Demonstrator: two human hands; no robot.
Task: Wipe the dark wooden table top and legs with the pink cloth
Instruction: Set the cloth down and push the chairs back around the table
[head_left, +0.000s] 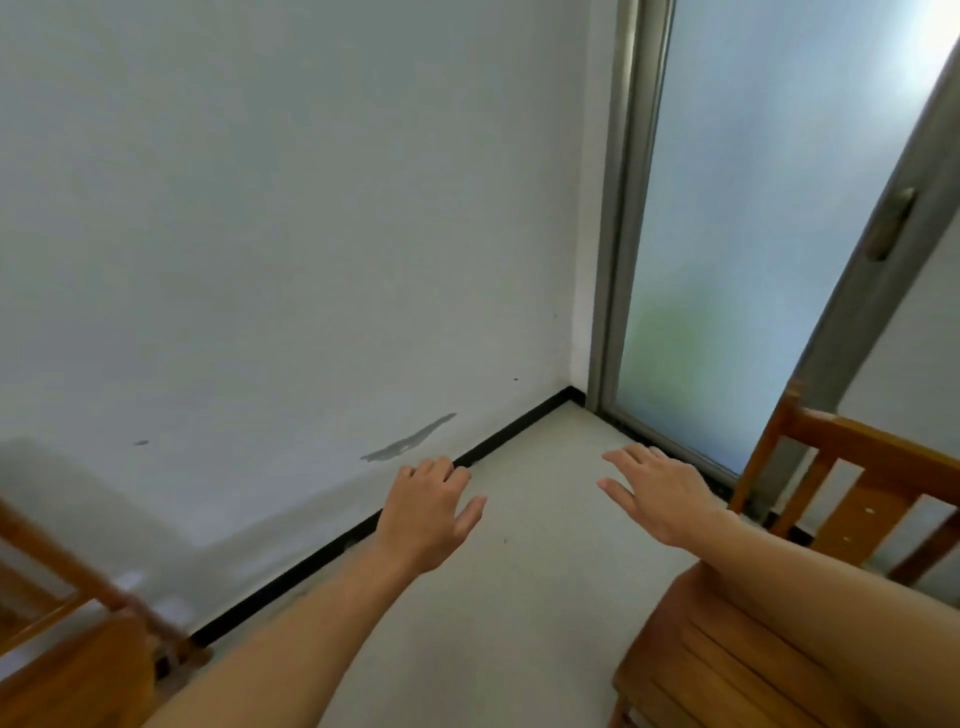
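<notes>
Neither the dark wooden table nor the pink cloth is in view. My left hand (428, 512) is stretched out in front of me over the pale floor (535, 597), its fingers loosely bent and holding nothing. My right hand (657, 493) reaches forward beside it with the fingers spread and straight, also holding nothing. Both forearms run back toward the bottom of the view.
A white wall (285, 234) with a black skirting strip (363, 530) meets a frosted glass sliding door (727, 249) in the corner ahead. An orange-brown wooden chair (857, 467) stands at the right and another wooden chair (67, 649) at the lower left.
</notes>
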